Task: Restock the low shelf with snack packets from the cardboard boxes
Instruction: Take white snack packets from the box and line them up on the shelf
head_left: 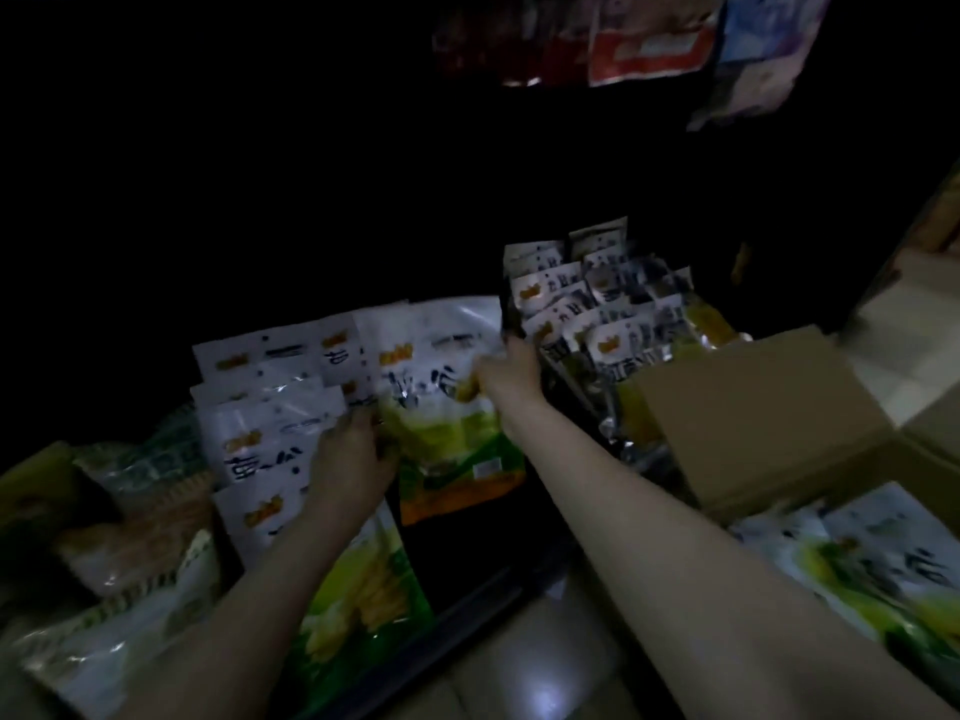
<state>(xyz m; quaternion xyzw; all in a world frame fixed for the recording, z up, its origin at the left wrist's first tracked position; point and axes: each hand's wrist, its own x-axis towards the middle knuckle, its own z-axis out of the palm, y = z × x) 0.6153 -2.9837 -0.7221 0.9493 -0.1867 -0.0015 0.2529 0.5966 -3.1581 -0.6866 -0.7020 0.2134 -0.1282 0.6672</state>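
The left hand (353, 459) curls its fingers onto the left edge of a white-and-green snack packet (447, 407), gripping it at the border where it meets the row of matching packets to the left. The right hand (506, 379) reaches to the same packet's upper right part, fingers bent against it; motion blur keeps me from telling whether they grasp it or only press on it. The packet stands tilted back on the low shelf (467, 610), white at the top with dark brush-style lettering and a small orange logo, green and yellow in the middle, and an orange band with a small label along the bottom.

To its left, a stack of like packets (265, 423) leans in overlapping layers, white tops showing. To its right, smaller dark-and-white packets (587, 298) stand packed in upright rows on the shelf, yellow ones just behind them.

A cardboard box (753, 407) sits near the right forearm, its flap raised. A second open box at the lower right holds more white-and-green packets (883, 569) lying flat. Other bags (135, 501) pile at the far left. The scene is dim, the shelf interior black.
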